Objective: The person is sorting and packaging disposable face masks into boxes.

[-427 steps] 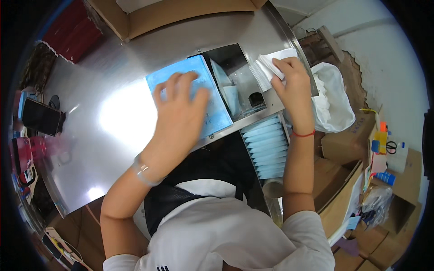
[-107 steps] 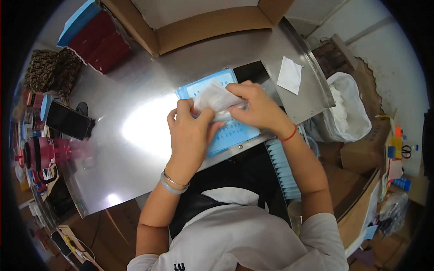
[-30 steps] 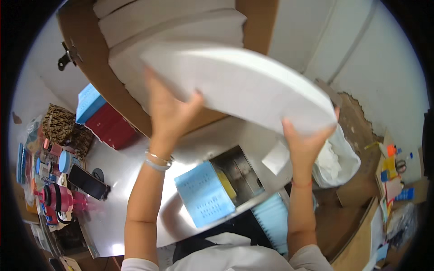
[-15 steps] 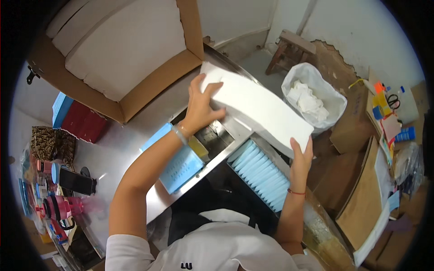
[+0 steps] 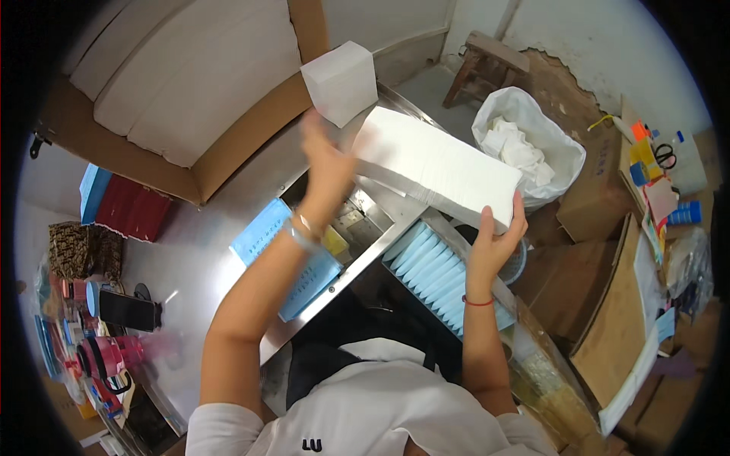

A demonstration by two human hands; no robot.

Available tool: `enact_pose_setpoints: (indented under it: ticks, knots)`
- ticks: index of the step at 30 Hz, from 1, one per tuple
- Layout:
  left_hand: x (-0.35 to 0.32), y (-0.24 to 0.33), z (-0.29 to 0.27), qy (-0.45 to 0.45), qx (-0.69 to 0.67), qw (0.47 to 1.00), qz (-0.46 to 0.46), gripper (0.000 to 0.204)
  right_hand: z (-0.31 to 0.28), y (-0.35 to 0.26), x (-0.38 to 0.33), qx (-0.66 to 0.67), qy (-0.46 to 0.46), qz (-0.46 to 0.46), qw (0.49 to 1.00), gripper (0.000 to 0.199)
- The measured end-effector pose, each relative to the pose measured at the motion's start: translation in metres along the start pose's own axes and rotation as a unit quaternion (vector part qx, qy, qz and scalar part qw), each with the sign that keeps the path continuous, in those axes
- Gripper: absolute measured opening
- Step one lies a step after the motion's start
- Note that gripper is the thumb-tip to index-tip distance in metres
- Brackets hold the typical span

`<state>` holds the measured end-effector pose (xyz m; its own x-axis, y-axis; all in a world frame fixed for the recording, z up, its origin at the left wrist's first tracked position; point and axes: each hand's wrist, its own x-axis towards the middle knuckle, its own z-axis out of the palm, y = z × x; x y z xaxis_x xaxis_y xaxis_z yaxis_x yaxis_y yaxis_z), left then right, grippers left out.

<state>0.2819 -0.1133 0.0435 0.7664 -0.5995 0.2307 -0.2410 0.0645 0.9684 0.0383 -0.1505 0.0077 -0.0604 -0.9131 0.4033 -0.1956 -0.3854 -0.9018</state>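
A long stack of white tissue-like sheets [image 5: 445, 163] lies slantwise across the metal worktop's edge, layered along its near side. My right hand [image 5: 498, 235] grips its right end, thumb on the near face. My left hand [image 5: 327, 163] is smeared by motion beside the stack's left end; whether its fingers touch anything is unclear. Just beyond it, a smaller white block of sheets [image 5: 342, 83] stands apart from the long stack, near the cardboard box. Under my left forearm are light-blue printed packs [image 5: 262, 232] beside a rectangular opening in the worktop [image 5: 365, 228].
A row of light-blue packs [image 5: 430, 266] fills a bin below the stack. Beyond stands a white-lined waste bag [image 5: 525, 152]. A large cardboard box [image 5: 251, 129] holds white material at far left. A phone [image 5: 129, 310] and pink bottle [image 5: 110, 356] stand left.
A smaller white block now stands apart at the stack's far left end. My left hand has drawn slightly back from the stack, blurred. My right hand keeps its end, shifted slightly left.
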Motion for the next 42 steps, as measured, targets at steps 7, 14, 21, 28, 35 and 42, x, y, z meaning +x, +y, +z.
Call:
enact_pose_setpoints:
  ticks: [7, 14, 21, 28, 35, 42]
  knots:
    - [-0.042, -0.011, 0.019, -0.081, 0.265, 0.927, 0.254, 0.06, 0.038, -0.009, -0.013, -0.069, -0.039, -0.144, 0.986, 0.045]
    - [-0.008, 0.027, -0.004, -0.087, -0.092, 0.991, -0.031, 0.044, 0.1, -0.152, 0.058, -0.278, -0.043, -0.51, 0.813, 0.026]
    - [0.028, -0.003, -0.004, -0.061, -0.343, 0.918, -0.19, 0.04, 0.169, -0.162, 0.089, -0.346, -0.186, -0.583, 0.711, 0.028]
    - [0.043, -0.005, -0.024, -0.068, -0.39, 0.872, -0.287, 0.064, 0.087, -0.123, 0.011, -0.363, -0.06, -0.567, 0.737, 0.037]
    - [-0.033, 0.036, -0.1, -0.147, -0.104, 0.968, -0.176, 0.06, 0.082, -0.082, 0.072, -0.229, -0.332, -0.484, 0.777, 0.068]
    - [-0.183, 0.014, -0.166, -0.046, 0.532, 0.845, 0.022, 0.039, 0.115, -0.069, 0.016, -0.177, -0.284, -0.462, 0.821, 0.061]
